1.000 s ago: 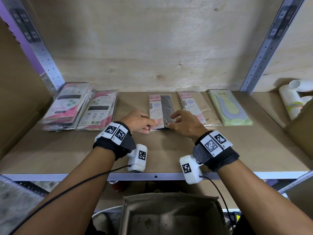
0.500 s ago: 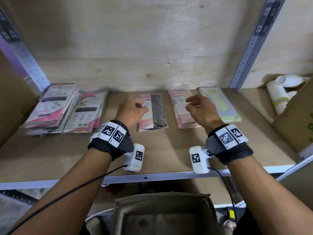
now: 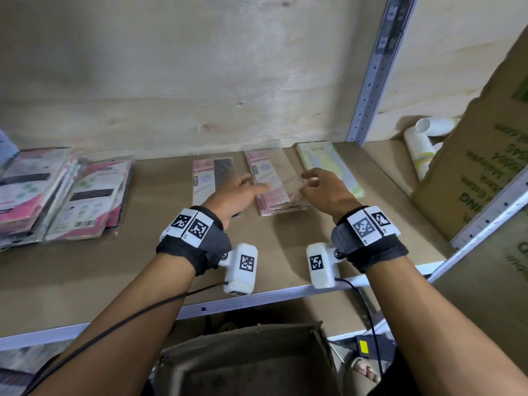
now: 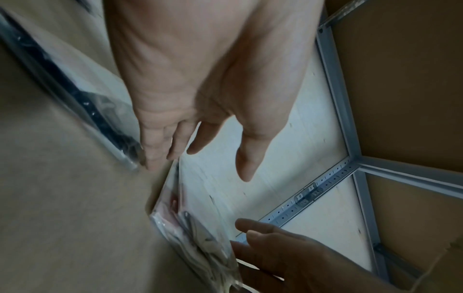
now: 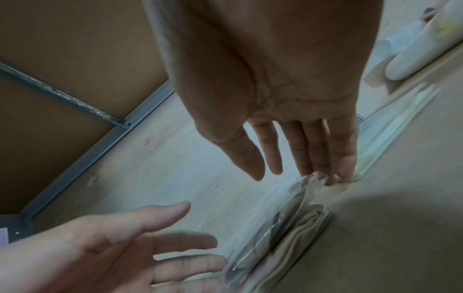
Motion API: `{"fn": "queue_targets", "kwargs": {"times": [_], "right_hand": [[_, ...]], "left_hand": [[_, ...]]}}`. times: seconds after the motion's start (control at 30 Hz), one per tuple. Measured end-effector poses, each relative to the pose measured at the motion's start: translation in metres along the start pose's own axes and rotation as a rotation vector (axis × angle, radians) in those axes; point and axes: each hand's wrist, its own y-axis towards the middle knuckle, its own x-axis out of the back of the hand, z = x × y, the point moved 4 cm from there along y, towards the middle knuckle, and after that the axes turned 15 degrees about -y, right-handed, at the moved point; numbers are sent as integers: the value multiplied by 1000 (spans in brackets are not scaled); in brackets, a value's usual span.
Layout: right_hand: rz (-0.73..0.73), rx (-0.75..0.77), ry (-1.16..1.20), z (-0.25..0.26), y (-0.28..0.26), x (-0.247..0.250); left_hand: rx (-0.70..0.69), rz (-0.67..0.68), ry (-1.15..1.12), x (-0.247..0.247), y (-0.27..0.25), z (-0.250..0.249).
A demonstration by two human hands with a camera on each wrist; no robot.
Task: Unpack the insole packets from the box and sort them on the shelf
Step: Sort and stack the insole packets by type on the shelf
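Note:
A pink-and-beige insole packet stack lies mid-shelf between a black insole packet and a green insole packet. My left hand is open, its straight fingertips against the stack's left edge. On the stack's right edge, my right hand is also open, fingertips touching the plastic. Neither hand grips anything. Two piles of pink packets lie at the shelf's left. The open brown box stands below the shelf, in front of me.
A large cardboard carton leans at the right end of the shelf, with white bottles behind it. A grey metal upright rises at the back right. Bare shelf board lies in front of the packets.
Both hands have left the black packet and moved right to the pink-and-beige stack, one at each side. The view has swung to the right.

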Motion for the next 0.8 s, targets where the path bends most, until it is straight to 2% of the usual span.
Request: {"fn": "queue_targets", "kwargs": {"times": [0.13, 0.3, 0.8], "right_hand": [[28, 1, 43, 1, 1, -2], [52, -5, 55, 2, 2, -4], [38, 2, 20, 5, -1, -5]], "left_hand": [[38, -4, -30, 0, 0, 2], [58, 57, -59, -2, -3, 2], [86, 28, -79, 1, -3, 1]]}}
